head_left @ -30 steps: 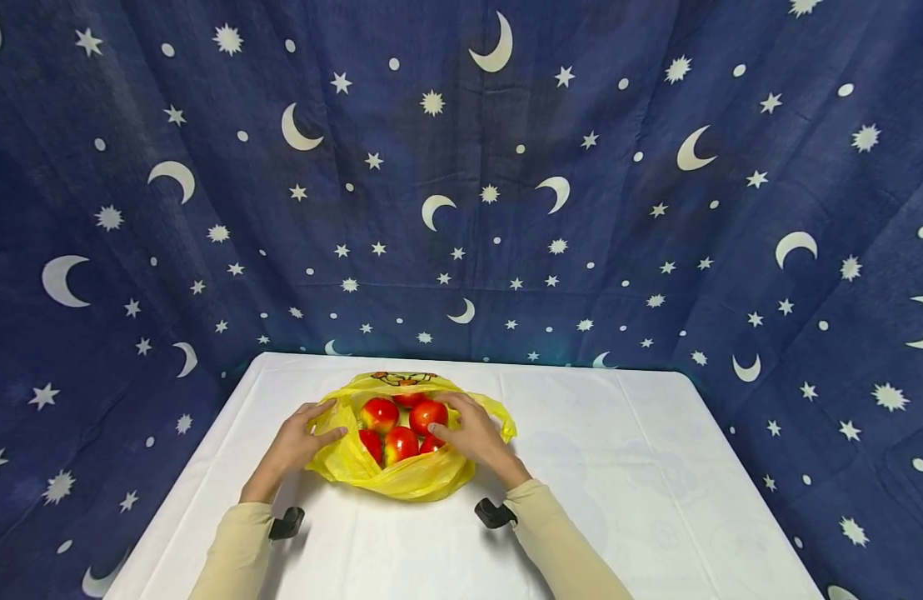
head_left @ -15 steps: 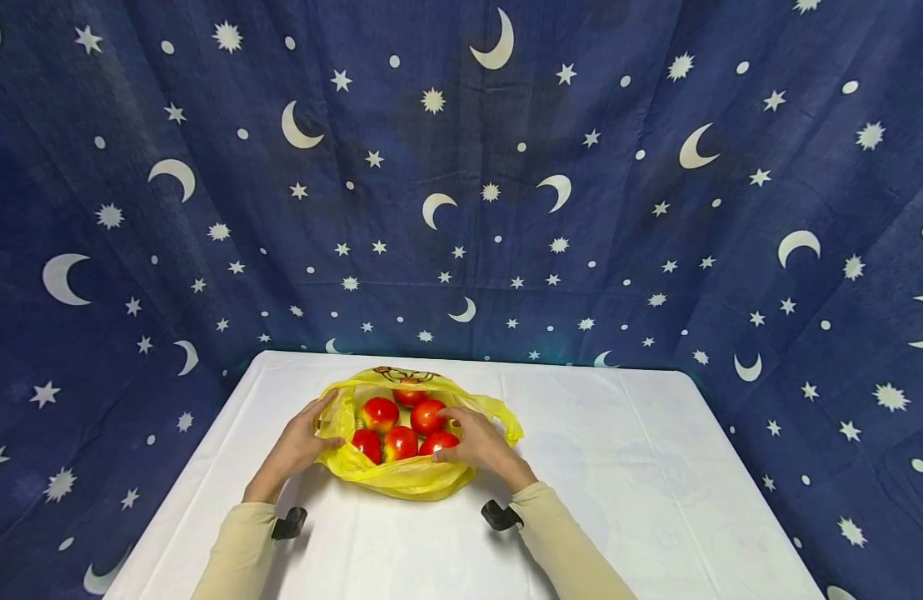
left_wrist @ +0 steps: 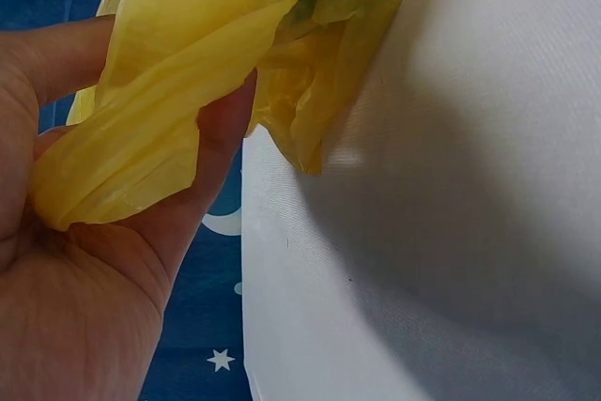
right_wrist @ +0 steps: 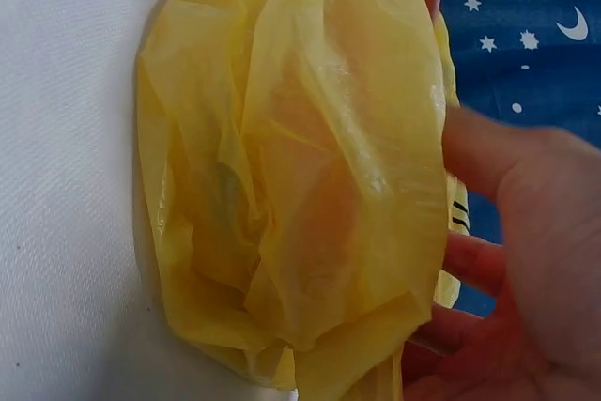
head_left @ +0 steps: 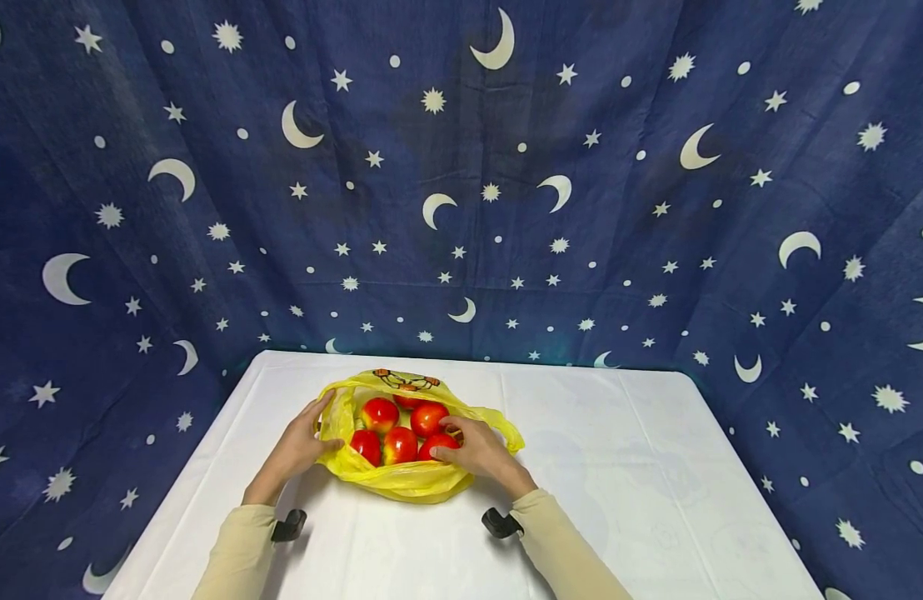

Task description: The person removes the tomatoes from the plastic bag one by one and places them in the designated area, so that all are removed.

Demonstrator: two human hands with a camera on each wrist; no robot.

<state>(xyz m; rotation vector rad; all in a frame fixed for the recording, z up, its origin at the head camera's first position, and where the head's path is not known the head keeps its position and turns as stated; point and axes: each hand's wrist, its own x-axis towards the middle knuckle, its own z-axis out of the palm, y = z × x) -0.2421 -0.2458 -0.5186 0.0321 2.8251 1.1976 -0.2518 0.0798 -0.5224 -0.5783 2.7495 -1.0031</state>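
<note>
The yellow bag (head_left: 401, 483) sits on the white surface (head_left: 619, 500), mouth open around glossy red-and-yellow apples (head_left: 400, 445). The left hand (head_left: 292, 446) grips its left edge; the right hand (head_left: 480, 450) curves over the rightmost one, though whether it grasps anything I cannot tell. The film looks light, limp and easily torn, best held by gathered rim; it is thin, creased and translucent, with print on the far side.

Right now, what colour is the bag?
Yellow bag, orange-and-black print at far edge; clearest in head view.
</note>
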